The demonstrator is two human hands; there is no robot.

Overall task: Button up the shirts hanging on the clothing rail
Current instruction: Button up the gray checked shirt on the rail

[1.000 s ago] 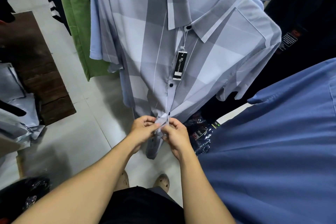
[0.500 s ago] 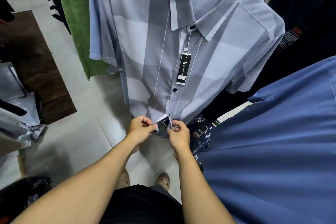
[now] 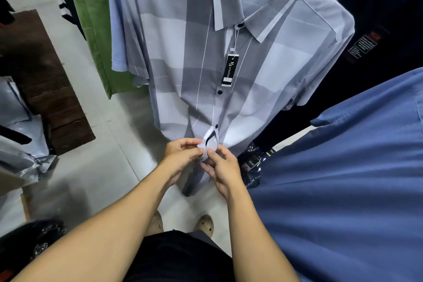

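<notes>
A grey and pale blue checked short-sleeved shirt hangs in front of me with a black tag below its collar. Dark buttons run down its closed front. Near the hem the placket gapes open. My left hand pinches the left edge of the placket there. My right hand pinches the right edge, fingertips nearly touching the left hand's. The lowest button is hidden by my fingers.
A plain blue shirt hangs close at my right. A green garment and dark clothes hang behind on the left. A dark wooden platform and bagged clothes lie on the tiled floor at left. My feet show below.
My view has shifted slightly and the shirt hangs a little lower in it. Both hands still work at the hem; the placket edges have been pulled back together after gaping.
</notes>
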